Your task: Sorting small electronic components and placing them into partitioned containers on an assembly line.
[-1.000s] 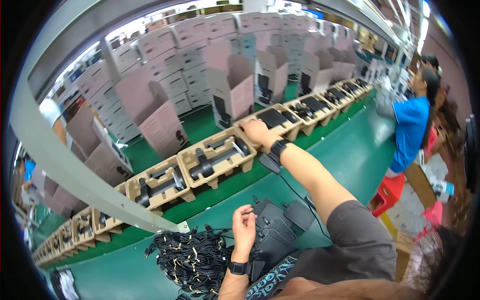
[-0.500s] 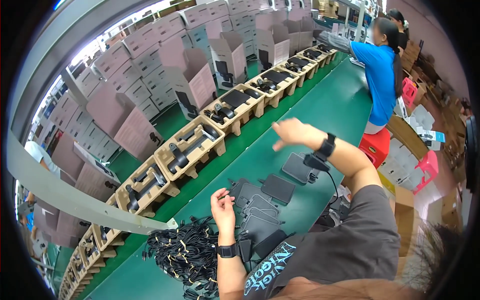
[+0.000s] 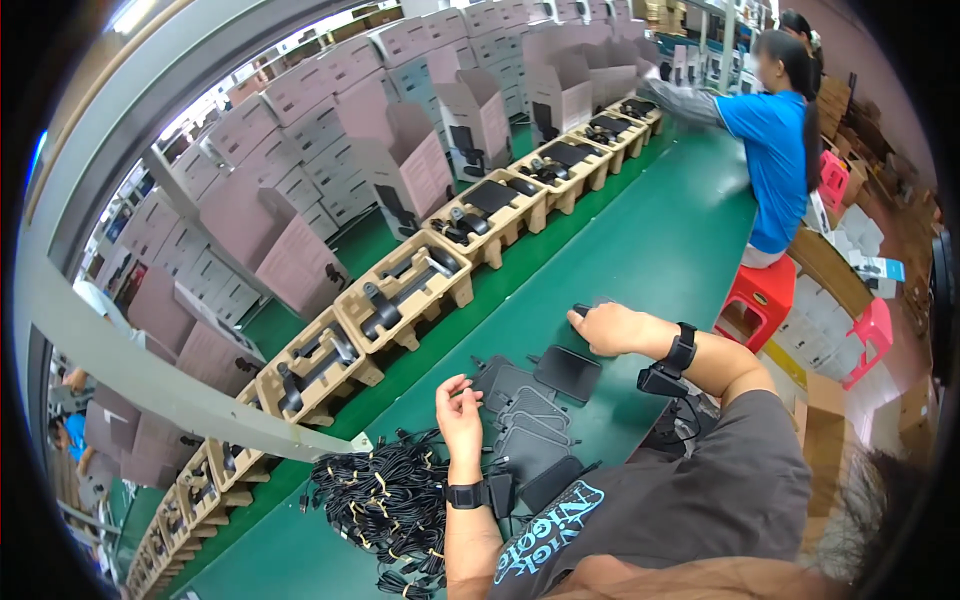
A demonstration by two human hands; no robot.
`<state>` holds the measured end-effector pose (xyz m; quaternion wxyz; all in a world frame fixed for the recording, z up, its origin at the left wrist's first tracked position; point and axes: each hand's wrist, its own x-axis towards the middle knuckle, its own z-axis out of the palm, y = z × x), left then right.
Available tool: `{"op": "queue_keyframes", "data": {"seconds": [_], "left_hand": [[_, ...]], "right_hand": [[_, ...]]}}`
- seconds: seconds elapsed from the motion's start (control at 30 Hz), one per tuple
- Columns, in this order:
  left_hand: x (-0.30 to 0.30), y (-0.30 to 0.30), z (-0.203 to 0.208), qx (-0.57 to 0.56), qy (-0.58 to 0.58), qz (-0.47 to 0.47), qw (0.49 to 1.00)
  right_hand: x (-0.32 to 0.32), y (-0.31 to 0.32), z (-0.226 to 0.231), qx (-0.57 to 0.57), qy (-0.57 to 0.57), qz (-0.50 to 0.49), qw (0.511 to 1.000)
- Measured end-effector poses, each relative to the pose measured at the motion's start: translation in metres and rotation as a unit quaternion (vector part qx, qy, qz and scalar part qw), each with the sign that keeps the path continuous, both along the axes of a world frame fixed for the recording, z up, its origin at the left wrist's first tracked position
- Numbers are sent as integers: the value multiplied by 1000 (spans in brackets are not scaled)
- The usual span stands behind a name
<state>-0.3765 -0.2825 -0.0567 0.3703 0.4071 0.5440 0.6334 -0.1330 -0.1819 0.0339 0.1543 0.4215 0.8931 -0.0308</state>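
Note:
My right hand (image 3: pixel 617 330) is closed over a flat black pad (image 3: pixel 580 311) on the green table; only a dark edge shows past the fingers, the rest is hidden by the hand. Loosely curled with fingers apart, my left hand (image 3: pixel 460 420) holds nothing visible. It hovers beside several flat black pads, the nearest row overlapping (image 3: pixel 532 432). Another rounded black pad (image 3: pixel 568 373) lies between my two hands. Left of my left forearm is a big heap of black cables bundled with pale ties (image 3: pixel 385 500).
A diagonal row of moulded pulp trays (image 3: pixel 402 290) holding black parts runs along the far side. Open boxes (image 3: pixel 400 170) stand behind it. A grey metal post (image 3: pixel 200 400) crosses the left. A person in blue (image 3: pixel 775 150) sits on a red stool (image 3: pixel 757 300) at right.
My right hand has come down and closed on the black pad it was hovering above. My left hand has stayed near the pads. The whole view has shifted slightly.

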Motion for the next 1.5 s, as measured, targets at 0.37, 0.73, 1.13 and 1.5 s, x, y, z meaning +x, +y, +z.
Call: {"op": "queue_keyframes", "data": {"seconds": [0.37, 0.73, 1.13, 1.5], "left_hand": [[-8, -13, -10, -2, 44, 18, 999], [-13, -22, -7, -8, 51, 18, 999], [-15, -25, 7, 8, 102, 43, 994], [-24, -23, -63, 120, 32, -8, 992]], "right_hand": [[-113, 101, 34, 106, 554, 11, 826], [-219, 156, 1, -203, 674, -91, 705], [-223, 130, -16, 301, 404, 77, 861], [-313, -105, 2, -171, 291, 488, 805]]}}
